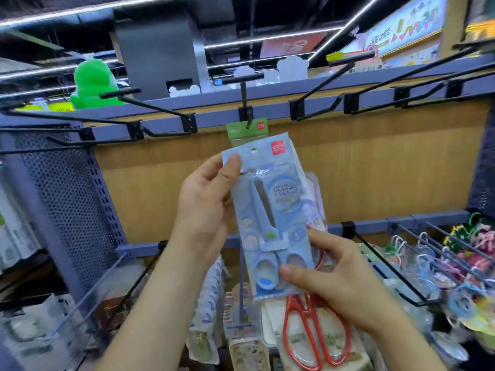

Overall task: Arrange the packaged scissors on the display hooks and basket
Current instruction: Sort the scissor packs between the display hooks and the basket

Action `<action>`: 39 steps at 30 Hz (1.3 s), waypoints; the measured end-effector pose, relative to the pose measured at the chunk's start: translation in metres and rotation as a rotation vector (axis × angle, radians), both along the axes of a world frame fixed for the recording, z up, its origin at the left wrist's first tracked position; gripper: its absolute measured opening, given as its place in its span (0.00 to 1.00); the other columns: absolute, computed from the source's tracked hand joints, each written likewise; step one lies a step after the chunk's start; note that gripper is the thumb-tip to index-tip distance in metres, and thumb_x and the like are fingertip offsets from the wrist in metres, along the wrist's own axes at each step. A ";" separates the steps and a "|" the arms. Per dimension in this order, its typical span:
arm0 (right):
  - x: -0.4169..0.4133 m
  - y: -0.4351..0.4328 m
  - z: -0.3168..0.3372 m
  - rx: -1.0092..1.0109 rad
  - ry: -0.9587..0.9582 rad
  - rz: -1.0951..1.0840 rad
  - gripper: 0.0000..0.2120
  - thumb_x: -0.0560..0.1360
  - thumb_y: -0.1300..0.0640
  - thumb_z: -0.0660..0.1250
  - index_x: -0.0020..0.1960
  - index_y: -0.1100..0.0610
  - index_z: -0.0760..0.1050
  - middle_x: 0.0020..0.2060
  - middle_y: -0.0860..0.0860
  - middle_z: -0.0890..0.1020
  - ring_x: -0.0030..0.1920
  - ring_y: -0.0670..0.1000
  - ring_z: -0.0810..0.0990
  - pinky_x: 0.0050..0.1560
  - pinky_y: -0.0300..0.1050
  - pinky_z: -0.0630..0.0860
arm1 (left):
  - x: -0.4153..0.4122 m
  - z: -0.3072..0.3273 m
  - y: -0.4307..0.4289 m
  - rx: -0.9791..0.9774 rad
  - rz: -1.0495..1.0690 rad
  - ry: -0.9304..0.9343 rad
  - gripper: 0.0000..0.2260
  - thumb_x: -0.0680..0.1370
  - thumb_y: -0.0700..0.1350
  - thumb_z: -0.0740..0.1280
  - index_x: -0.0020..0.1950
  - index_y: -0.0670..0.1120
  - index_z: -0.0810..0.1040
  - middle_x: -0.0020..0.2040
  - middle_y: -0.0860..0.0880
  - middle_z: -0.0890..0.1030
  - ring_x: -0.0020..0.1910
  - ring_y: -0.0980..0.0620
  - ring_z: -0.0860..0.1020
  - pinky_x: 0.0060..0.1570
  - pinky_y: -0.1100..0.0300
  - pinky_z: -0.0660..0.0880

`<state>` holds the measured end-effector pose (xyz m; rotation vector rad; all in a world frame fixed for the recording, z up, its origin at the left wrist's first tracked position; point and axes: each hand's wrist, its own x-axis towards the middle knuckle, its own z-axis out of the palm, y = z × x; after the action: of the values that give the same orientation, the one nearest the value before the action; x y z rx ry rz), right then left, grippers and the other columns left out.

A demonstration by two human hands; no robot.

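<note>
Red scissors (305, 306) low in front, right hand (340, 277) pinching the foot of a blue scissors pack (270, 210), left hand (203, 210) pinching its upper edge, pack upright just below a hook (244, 97) bearing a green pack (237, 131), wood panel (388, 170) behind, green plush (92, 81), dark ceiling (267, 12).

Frame centre: blue scissors pack (270, 210), pale blue card, red logo square at top, blue handles, green pivot dot. Behind it: hanging pack (235, 129), green header, red logo. Lower centre: large scissors (316, 330), red handles. All hooks (243, 95): black. The back panel (375, 170): tan wood grain. Left: side panel (69, 196), blue-grey, perforated dot grid. Upper left: plush toy (92, 81), bright green.
</note>
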<state>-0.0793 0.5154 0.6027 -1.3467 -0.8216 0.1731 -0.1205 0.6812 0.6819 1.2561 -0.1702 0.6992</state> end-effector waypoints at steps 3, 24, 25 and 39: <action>-0.007 0.004 0.005 0.046 -0.020 -0.001 0.15 0.65 0.63 0.76 0.51 0.54 0.84 0.46 0.46 0.87 0.47 0.44 0.86 0.44 0.31 0.78 | -0.004 0.023 -0.006 0.096 0.110 -0.044 0.06 0.70 0.46 0.71 0.41 0.44 0.82 0.37 0.50 0.85 0.35 0.53 0.83 0.36 0.57 0.81; -0.009 0.018 0.022 0.167 0.042 -0.018 0.08 0.71 0.54 0.71 0.49 0.49 0.85 0.46 0.49 0.88 0.49 0.48 0.86 0.46 0.37 0.80 | 0.020 0.057 0.002 0.309 0.422 -0.063 0.10 0.79 0.43 0.68 0.38 0.46 0.83 0.36 0.51 0.84 0.36 0.53 0.81 0.37 0.57 0.78; -0.008 0.019 0.021 0.164 0.042 -0.018 0.08 0.71 0.54 0.71 0.49 0.48 0.85 0.46 0.48 0.88 0.49 0.48 0.86 0.47 0.37 0.80 | 0.023 0.057 0.005 0.340 0.456 -0.059 0.10 0.79 0.43 0.69 0.37 0.46 0.82 0.36 0.51 0.84 0.35 0.54 0.80 0.36 0.58 0.77; 0.030 0.021 -0.001 0.094 -0.020 -0.394 0.03 0.72 0.53 0.74 0.46 0.47 0.82 0.43 0.39 0.84 0.45 0.36 0.80 0.45 0.26 0.72 | 0.039 -0.001 0.027 0.446 0.456 0.049 0.24 0.74 0.36 0.73 0.64 0.56 0.76 0.46 0.50 0.83 0.41 0.60 0.82 0.39 0.66 0.78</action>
<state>-0.0488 0.5362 0.6017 -1.3954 -0.5598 -0.1859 -0.0816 0.7080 0.6808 1.7649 0.0068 1.0590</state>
